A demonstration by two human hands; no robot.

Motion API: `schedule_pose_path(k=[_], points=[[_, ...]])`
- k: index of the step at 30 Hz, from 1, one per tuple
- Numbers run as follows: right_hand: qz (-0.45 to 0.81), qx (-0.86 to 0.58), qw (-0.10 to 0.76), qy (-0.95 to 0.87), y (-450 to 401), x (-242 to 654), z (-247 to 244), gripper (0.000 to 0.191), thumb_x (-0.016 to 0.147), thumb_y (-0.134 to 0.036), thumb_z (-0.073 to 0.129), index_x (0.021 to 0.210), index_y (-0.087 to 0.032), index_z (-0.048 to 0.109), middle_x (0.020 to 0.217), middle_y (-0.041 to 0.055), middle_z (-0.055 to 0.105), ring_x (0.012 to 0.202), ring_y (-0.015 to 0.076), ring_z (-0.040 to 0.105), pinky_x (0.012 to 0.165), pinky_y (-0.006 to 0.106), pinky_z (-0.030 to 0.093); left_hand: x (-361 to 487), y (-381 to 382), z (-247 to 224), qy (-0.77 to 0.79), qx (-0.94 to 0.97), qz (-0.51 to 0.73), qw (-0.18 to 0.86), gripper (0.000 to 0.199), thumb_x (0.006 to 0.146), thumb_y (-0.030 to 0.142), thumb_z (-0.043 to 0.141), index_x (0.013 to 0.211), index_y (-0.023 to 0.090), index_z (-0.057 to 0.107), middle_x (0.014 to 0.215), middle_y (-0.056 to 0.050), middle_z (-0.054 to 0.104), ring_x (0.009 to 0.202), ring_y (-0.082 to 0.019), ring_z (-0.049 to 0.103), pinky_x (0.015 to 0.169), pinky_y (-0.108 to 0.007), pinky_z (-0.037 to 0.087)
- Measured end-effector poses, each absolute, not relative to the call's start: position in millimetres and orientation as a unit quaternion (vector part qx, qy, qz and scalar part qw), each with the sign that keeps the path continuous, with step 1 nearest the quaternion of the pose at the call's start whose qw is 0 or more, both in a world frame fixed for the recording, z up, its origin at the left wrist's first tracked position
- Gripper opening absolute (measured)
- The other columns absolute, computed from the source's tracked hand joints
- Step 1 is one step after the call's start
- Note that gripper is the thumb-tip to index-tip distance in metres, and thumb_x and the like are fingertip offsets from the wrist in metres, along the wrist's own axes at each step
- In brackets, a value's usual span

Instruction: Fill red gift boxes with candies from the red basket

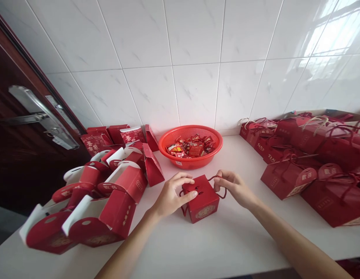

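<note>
A small red gift box (pixel 204 197) with a gold pattern on its front stands on the white table before me, its top flaps folded down. My left hand (pixel 174 193) grips the box's left side, thumb resting on the top and fingers along the back edge. A dark red cord (pixel 223 193) loops out at the box's right side. My right hand (pixel 230 188) pinches this cord between thumb and fingers. More cord hangs at the left side under my left hand. Behind the box sits a red plastic basket (pixel 191 162) with wrapped candies (pixel 194 147) in it.
Several open red boxes (pixel 121 211) stand at the left, with folded ones behind them. Several closed boxes with cord handles (pixel 287 178) are piled at the right. A tiled wall (pixel 194 89) bounds the white table (pixel 226 248); a dark door (pixel 28 155) is at the left.
</note>
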State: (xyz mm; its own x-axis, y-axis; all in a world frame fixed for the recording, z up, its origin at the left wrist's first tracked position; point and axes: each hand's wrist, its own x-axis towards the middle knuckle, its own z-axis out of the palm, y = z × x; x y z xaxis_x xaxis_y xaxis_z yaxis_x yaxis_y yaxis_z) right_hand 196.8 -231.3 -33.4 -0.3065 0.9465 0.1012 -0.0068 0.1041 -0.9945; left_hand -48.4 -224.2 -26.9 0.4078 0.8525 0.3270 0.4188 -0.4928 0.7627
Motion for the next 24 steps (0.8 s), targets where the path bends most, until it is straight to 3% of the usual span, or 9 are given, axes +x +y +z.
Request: schedule_pose_path(k=[4,8,12,15,18,21,24], points=[[0.547,-0.34,0.458,-0.613,-230,194,-17,0.036,0.085,-0.051,0.069,0.075,-0.019,0.057,0.064,-0.0008,0.059,0.062,0.0128,0.053,0.065,0.028,0.046,-48,-224,-28,0.405,0.781,0.359,0.311,0.029,0.082,0.04,0.073,0.103,0.02,0.073,0.119,-0.009,0.068,0.111,-0.024,0.065,0.096,-0.036,0.053],[0.525,-0.333,0.364,-0.693,-222,183,2,0.031,0.086,-0.048,0.066,0.084,-0.017,0.062,0.07,0.0003,0.061,0.059,0.0114,0.051,0.055,0.025,0.044,-47,-223,-29,0.391,0.784,0.365,0.316,0.03,0.084,0.041,0.071,0.107,0.021,0.073,0.118,-0.009,0.068,0.113,-0.025,0.064,0.097,-0.037,0.053],[0.413,-0.338,0.26,-0.805,-208,173,16,0.017,0.084,-0.03,0.064,0.073,-0.017,0.062,0.064,-0.0027,0.056,0.056,0.0094,0.044,0.049,0.022,0.035,-52,-221,-26,0.368,0.792,0.373,0.315,0.029,0.091,0.042,0.062,0.109,0.022,0.073,0.121,-0.01,0.067,0.115,-0.025,0.063,0.101,-0.039,0.051],[0.382,-0.343,0.217,-0.831,-201,170,22,0.01,0.081,-0.021,0.062,0.071,-0.017,0.061,0.064,-0.003,0.056,0.057,0.0099,0.045,0.05,0.023,0.035,-64,-217,-22,0.393,0.776,0.388,0.306,0.024,0.09,0.036,0.058,0.103,0.02,0.07,0.11,-0.009,0.069,0.107,-0.024,0.065,0.096,-0.037,0.052],[0.368,-0.36,0.194,-0.835,-200,168,24,0.004,0.076,-0.018,0.065,0.073,-0.018,0.062,0.064,-0.003,0.055,0.057,0.0109,0.046,0.049,0.023,0.035,-75,-213,-22,0.418,0.783,0.343,0.309,0.03,0.079,0.026,0.062,0.108,0.02,0.064,0.094,-0.004,0.071,0.094,-0.021,0.067,0.091,-0.036,0.053],[0.369,-0.371,0.188,-0.831,-201,167,24,0.006,0.074,-0.017,0.066,0.075,-0.018,0.06,0.063,-0.0034,0.054,0.055,0.0109,0.046,0.047,0.023,0.036,-79,-210,-28,0.431,0.783,0.269,0.358,0.043,0.075,0.022,0.063,0.117,0.022,0.057,0.083,0.001,0.069,0.083,-0.019,0.068,0.084,-0.035,0.053],[0.369,-0.366,0.211,-0.828,-201,169,25,0.009,0.074,-0.018,0.066,0.073,-0.019,0.057,0.062,-0.0045,0.05,0.054,0.0095,0.042,0.047,0.022,0.033,-76,-209,-32,0.444,0.748,0.262,0.418,0.043,0.075,0.022,0.063,0.117,0.023,0.057,0.078,0.003,0.066,0.079,-0.018,0.067,0.076,-0.032,0.053]])
